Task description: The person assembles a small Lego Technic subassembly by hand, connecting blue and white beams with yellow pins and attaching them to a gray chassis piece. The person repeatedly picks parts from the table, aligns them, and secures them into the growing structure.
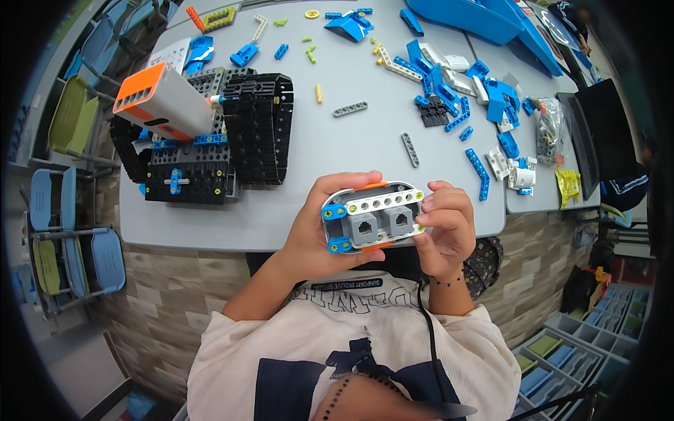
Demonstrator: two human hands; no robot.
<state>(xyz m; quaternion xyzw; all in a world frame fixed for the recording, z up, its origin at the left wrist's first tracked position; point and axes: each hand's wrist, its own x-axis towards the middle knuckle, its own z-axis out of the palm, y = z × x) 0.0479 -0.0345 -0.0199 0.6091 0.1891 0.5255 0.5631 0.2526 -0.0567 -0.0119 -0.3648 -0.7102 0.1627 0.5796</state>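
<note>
Block [372,219]: rounded, white and orange; in its face I saw two grey sockets [364,230], a white holed beam [385,203] and blue connectors [338,245].
Left hand [307,226]: gripped the left end.
Right hand [449,230]: curled, fingertips gripping the right end.
Place: the block was between them, over the bench's [337,151] near edge in my view.

Smooth, hard plastic makes up the module [382,223], its grey sockets [400,219] matt. Black treads [261,130] are dull, textured plastic; the blue tray [477,19], glossy plastic. The table [316,158] wears a smooth, satiny top, a bag [550,137] crinkled, shiny film, the shirt [228,365] ribbed cloth, the floor [189,277] wood grain.
</note>
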